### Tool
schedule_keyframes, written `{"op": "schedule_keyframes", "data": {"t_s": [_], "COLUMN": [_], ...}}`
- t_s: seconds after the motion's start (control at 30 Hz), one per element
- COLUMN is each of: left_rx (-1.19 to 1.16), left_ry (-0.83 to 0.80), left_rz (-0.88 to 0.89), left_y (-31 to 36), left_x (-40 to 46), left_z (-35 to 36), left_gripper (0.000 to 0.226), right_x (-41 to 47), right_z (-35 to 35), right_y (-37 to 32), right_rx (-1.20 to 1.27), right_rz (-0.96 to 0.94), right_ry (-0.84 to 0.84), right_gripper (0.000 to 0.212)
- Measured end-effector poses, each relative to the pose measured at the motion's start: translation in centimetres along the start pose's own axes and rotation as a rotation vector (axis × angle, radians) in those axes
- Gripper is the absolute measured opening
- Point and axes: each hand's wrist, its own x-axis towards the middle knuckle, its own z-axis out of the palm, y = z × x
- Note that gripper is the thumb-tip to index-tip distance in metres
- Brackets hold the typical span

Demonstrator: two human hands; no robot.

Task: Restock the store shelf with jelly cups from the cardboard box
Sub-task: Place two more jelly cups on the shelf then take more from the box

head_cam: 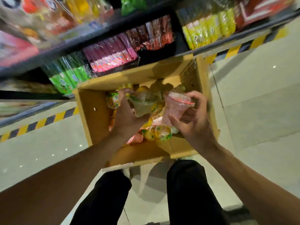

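An open cardboard box (95, 114) stands on the floor in front of the store shelf (113, 25), with several jelly cups (162, 133) loose inside. My left hand (128, 117) grips a pale green jelly cup (143, 103) over the box. My right hand (195, 117) holds a pink jelly cup (176, 108), fingers curled round its rim and base. Both cups hang above the box's contents. The picture is motion-blurred.
The shelf holds pink packs (112, 57), green packs (69, 77), dark red packs (152, 36) and yellow-green packs (209, 30). Yellow-black hazard tape (40, 122) runs along the shelf base. My legs in black trousers (188, 189) stand behind the box on a pale tiled floor.
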Motion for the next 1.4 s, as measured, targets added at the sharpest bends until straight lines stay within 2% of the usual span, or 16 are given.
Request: {"op": "schedule_keyframes", "data": {"t_s": [0.1, 0.17, 0.23, 0.4, 0.5, 0.6, 0.7, 0.8, 0.93, 1.4], "left_rx": [-0.066, -0.092, -0.072, -0.142, -0.103, -0.095, -0.118, -0.145, -0.152, -0.176], "left_ry": [0.021, 0.026, 0.047, 0.036, 0.043, 0.098, 0.170, 0.221, 0.297, 0.544], "left_rz": [0.014, 0.045, 0.109, 0.246, 0.362, 0.418, 0.481, 0.522, 0.598, 0.836], "left_y": [7.0, 11.5, 16.0, 26.6, 31.3, 34.2, 36.3, 38.2, 41.1, 52.6], "left_x": [-6.0, -9.9, -13.7, -22.2, -26.3, -29.2, -31.4, -33.0, -34.7, -36.2], "left_z": [-4.0, -7.0, -10.2, -18.5, -22.8, -26.4, -29.4, -31.7, -34.2, -41.7], "left_gripper": [0.082, 0.087, 0.079, 0.071, 0.071, 0.074, 0.073, 0.074, 0.071, 0.073], "right_x": [-3.2, -5.6, -8.1, -14.0, -16.9, -18.4, -19.5, -20.0, -20.0, -16.2], "right_z": [-1.8, -3.3, -4.6, -6.6, -7.1, -7.2, -7.0, -6.5, -5.9, -4.9], "right_y": [-8.6, -14.5, -20.1, -33.0, -39.7, -44.0, -48.8, -52.0, -56.8, -72.7], "right_rx": [-0.020, 0.003, 0.023, 0.029, 0.282, 0.315, 0.263, 0.052, 0.000, -0.045], "right_rz": [-0.050, 0.012, 0.078, -0.013, -0.009, -0.096, -0.239, -0.433, -0.580, -0.915], "right_ry": [0.038, 0.045, 0.014, 0.003, -0.043, -0.079, -0.078, -0.087, -0.061, -0.071], "right_gripper": [0.066, 0.066, 0.075, 0.081, 0.050, 0.057, 0.054, 0.068, 0.070, 0.068]}}
